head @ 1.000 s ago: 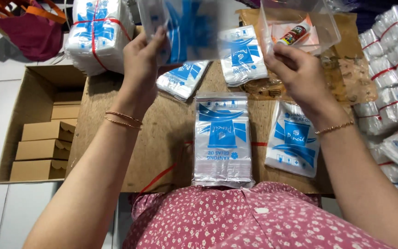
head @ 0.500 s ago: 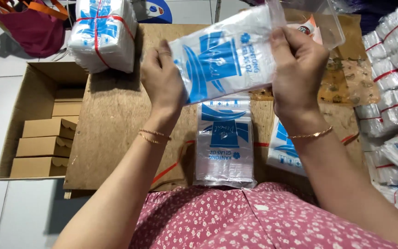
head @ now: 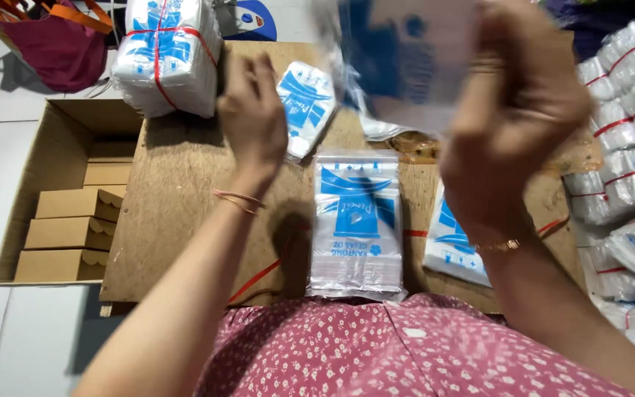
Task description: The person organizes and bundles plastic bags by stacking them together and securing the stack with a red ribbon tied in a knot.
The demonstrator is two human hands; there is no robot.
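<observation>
My right hand (head: pixel 516 110) is raised close to the camera and grips a clear plastic bag with blue print (head: pixel 406 59), which is blurred. My left hand (head: pixel 255 110) is up beside it, a short gap away from the bag's left edge, with fingers loosely curled and nothing in them. Below both hands a flat stack of the same printed bags (head: pixel 354 220) lies on a brown board (head: pixel 185 191) in front of me. A second stack (head: pixel 450 242) lies to its right, partly hidden by my right forearm.
A small pack of bags (head: pixel 306 103) lies further back on the board. A big bundle tied with red string (head: pixel 167 55) stands at the back left. An open cardboard box (head: pixel 20 176) holds small brown boxes (head: pixel 67 228). Several tied bundles (head: pixel 626 147) are piled on the right.
Both hands held the printed bag stretched between them. Now my left hand has let go and my right hand has lifted the bag up toward the camera.
</observation>
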